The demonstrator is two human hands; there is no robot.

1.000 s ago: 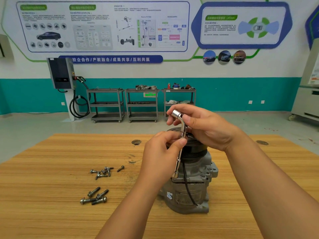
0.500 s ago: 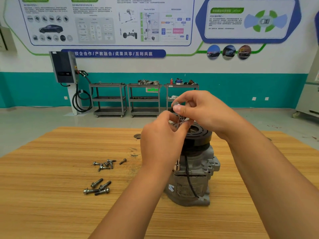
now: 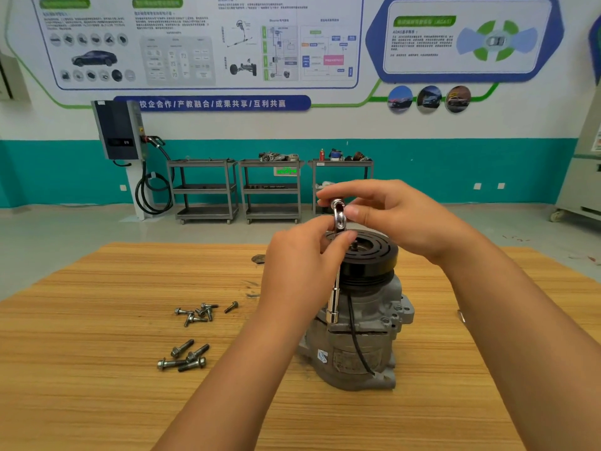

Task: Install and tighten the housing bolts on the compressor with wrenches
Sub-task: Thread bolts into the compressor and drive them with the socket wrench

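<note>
On a striped wooden workbench [image 3: 97, 369], a grey cast-metal compressor [image 3: 361, 340] with a black grooved pulley [image 3: 374, 255] stands on end at the centre, close in front of the person working on it. A chrome L-shaped socket wrench [image 3: 334, 301] rises upright along its left side. Its socket end is set down on the housing flange where a bolt would sit, though the bolt head itself is hidden. The left hand [image 3: 299, 271] pinches the shaft between thumb and curled fingers beside the pulley, while the right hand [image 3: 396, 219] nips the bent upper end between thumb and forefinger. So light a fingertip hold suggests the bolt is being spun down rather than torqued. A crooked socket could slip off the head or cross-thread the bolt, and a hard pull could tip the free-standing unit. A thin black cable [image 3: 355, 336] runs just beside the socket and could snag. Loose steel flanged bolts [image 3: 183, 358] lie in two clusters well to the left. Behind, three grey tool carts [image 3: 271, 190] and a wall-mounted charger [image 3: 118, 130] line a teal-and-white wall.
</note>
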